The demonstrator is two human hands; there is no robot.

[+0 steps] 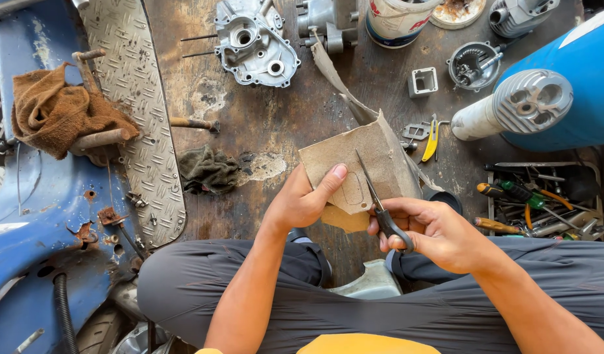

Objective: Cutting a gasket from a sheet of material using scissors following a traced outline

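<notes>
My left hand [304, 200] pinches the near edge of a brown cardboard-like sheet [380, 154], thumb on top beside a drawn outline. My right hand [433, 233] grips the black handles of a pair of scissors [378, 203], whose blades lie across the sheet and point away from me. The sheet is held above my lap, and a long strip of it trails toward the far side of the floor. My legs in grey trousers are crossed below.
An aluminium engine case [253, 42] lies ahead on the stained wooden floor. Left stands a blue scooter body [26, 216] with a brown rag [53, 108] and checkered footplate [135, 85]. Right: a tray of screwdrivers [544, 203], a yellow utility knife [431, 141], a blue cylinder [577, 85].
</notes>
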